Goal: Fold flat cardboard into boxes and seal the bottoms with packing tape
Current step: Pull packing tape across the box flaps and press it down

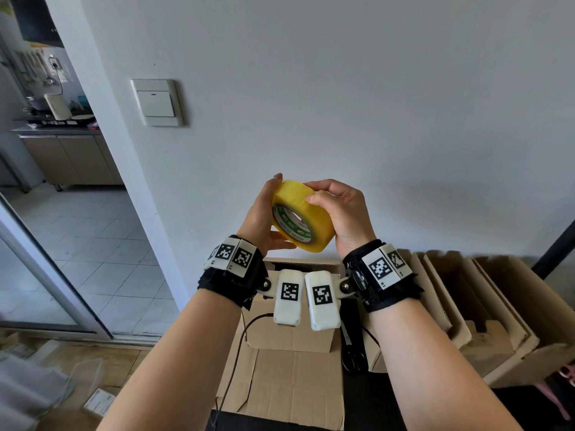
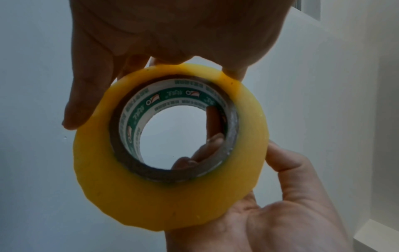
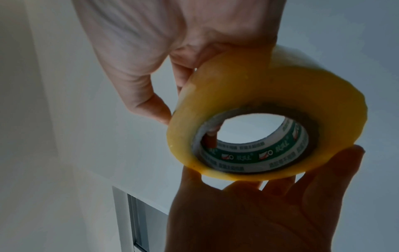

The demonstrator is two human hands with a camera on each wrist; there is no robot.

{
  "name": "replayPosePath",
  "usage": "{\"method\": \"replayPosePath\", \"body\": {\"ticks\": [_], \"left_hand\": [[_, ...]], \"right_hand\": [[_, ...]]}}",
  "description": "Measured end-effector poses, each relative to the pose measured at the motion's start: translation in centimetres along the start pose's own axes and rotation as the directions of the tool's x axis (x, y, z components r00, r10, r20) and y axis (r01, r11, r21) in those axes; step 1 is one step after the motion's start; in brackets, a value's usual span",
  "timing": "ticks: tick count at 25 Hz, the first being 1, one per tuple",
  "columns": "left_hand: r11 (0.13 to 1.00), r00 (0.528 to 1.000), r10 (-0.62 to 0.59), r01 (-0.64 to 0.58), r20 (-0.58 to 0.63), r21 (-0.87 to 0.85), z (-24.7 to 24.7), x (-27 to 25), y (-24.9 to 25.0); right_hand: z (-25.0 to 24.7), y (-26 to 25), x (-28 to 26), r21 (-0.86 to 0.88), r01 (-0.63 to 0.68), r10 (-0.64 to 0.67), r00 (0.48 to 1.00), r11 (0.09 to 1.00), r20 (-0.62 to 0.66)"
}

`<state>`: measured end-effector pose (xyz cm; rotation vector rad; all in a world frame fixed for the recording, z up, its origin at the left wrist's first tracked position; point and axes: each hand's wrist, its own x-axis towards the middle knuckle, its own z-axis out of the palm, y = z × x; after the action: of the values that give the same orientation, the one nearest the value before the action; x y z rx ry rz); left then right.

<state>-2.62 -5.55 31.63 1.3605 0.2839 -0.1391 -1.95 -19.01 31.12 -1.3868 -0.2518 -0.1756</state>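
Note:
A yellow roll of packing tape (image 1: 298, 194) with a green-and-white printed core is held up in front of the white wall, between both hands. My left hand (image 1: 261, 209) cups its left side, with the fingers over the top edge and the thumb underneath. My right hand (image 1: 345, 209) grips the right side, thumb pressed on the outer band. In the left wrist view the tape roll (image 2: 172, 196) fills the middle and fingertips of the right hand (image 2: 280, 221) show through the core. The right wrist view shows the tape roll (image 3: 248, 85) with the left hand (image 3: 259, 213) beneath it. No loose tape end is visible.
Below my wrists a brown cardboard box (image 1: 295, 362) lies with its flaps spread. Black scissors (image 1: 353, 353) lie just right of it. Several cardboard pieces (image 1: 466, 306) lean in a row at the right. A light switch (image 1: 157, 102) is on the wall, and a doorway opens at the left.

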Motion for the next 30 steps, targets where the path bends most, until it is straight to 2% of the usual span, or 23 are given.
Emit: {"method": "replayPosePath", "body": {"ticks": [2, 3, 4, 5, 6, 7, 8, 10, 13, 16, 18, 20, 23, 24, 27, 30], "left_hand": [[0.991, 0.998, 0.042, -0.037, -0.036, 0.125, -0.5, 0.2, 0.2], [0.958, 0.987, 0.146, -0.125, -0.067, 0.258, -0.9, 0.4, 0.4], [0.874, 0.947, 0.313, -0.259, -0.068, 0.412, -1.4, 0.7, 0.5], [0.752, 0.884, 0.468, -0.392, -0.01, 0.529, -1.8, 0.9, 0.8], [0.636, 0.828, 0.555, -0.487, 0.085, 0.599, -1.9, 0.7, 1.1], [0.561, 0.799, 0.572, -0.546, 0.185, 0.622, -1.9, 0.5, 1.3], [0.538, 0.794, 0.549, -0.576, 0.262, 0.616, -1.7, 0.1, 1.3], [0.589, 0.82, 0.467, -0.567, 0.33, 0.576, -1.5, -0.2, 1.4], [0.725, 0.856, 0.409, -0.515, 0.315, 0.457, -1.5, -0.1, 1.3], [0.771, 0.868, 0.445, -0.496, 0.218, 0.399, -1.0, 0.1, 0.6], [0.795, 0.88, 0.424, -0.476, 0.217, 0.376, -0.7, 0.0, 0.3], [0.739, 0.857, 0.437, -0.515, 0.272, 0.434, -0.5, -0.2, 0.1], [0.577, 0.79, 0.495, -0.61, 0.362, 0.543, -0.5, -0.8, 0.2], [0.576, 0.784, 0.485, -0.619, 0.386, 0.534, -0.6, -0.8, 0.3], [0.666, 0.794, 0.411, -0.597, 0.448, 0.447, -1.0, -0.6, 0.3], [0.663, 0.782, 0.397, -0.606, 0.48, 0.44, -0.8, -0.4, 0.1]], "right_hand": [[-0.1, 0.1, 0.1, -0.003, -0.014, 0.014, 1.0, 1.0, 0.0], [-0.3, 0.1, 0.1, -0.007, -0.027, 0.027, 1.0, 1.0, -0.008], [-0.3, 0.0, 0.1, -0.017, -0.032, 0.031, 0.999, 0.999, -0.015], [-0.4, -0.1, 0.1, -0.031, -0.034, 0.033, 0.999, 0.999, -0.013], [-0.5, -0.2, 0.1, -0.043, -0.034, 0.034, 0.999, 0.998, 0.001], [-0.5, -0.5, 0.1, -0.043, -0.031, 0.033, 0.999, 0.999, 0.029], [-0.5, -0.7, 0.1, -0.032, -0.025, 0.027, 0.997, 0.999, 0.068], [-0.7, -1.3, 0.3, -0.016, -0.011, 0.013, 0.991, 1.0, 0.134], [-1.0, -1.0, 0.5, -0.09, 0.035, -0.02, 0.988, 0.995, 0.154], [-1.1, 0.0, 0.7, -0.185, 0.063, -0.054, 0.997, 0.981, 0.051], [-1.2, 0.3, 1.0, -0.287, 0.089, -0.101, 0.994, 0.954, -0.028], [-1.4, 0.4, 1.3, -0.409, 0.13, -0.162, 0.986, 0.903, -0.045], [-1.7, 0.5, 1.2, -0.475, 0.15, -0.186, 0.982, 0.867, -0.031], [-1.8, 0.6, 1.1, -0.466, 0.149, -0.187, 0.982, 0.872, -0.037], [-2.1, 0.9, 1.0, -0.455, 0.147, -0.191, 0.98, 0.878, -0.052], [-2.2, 1.0, 1.0, -0.46, 0.144, -0.194, 0.979, 0.876, -0.062]]}}
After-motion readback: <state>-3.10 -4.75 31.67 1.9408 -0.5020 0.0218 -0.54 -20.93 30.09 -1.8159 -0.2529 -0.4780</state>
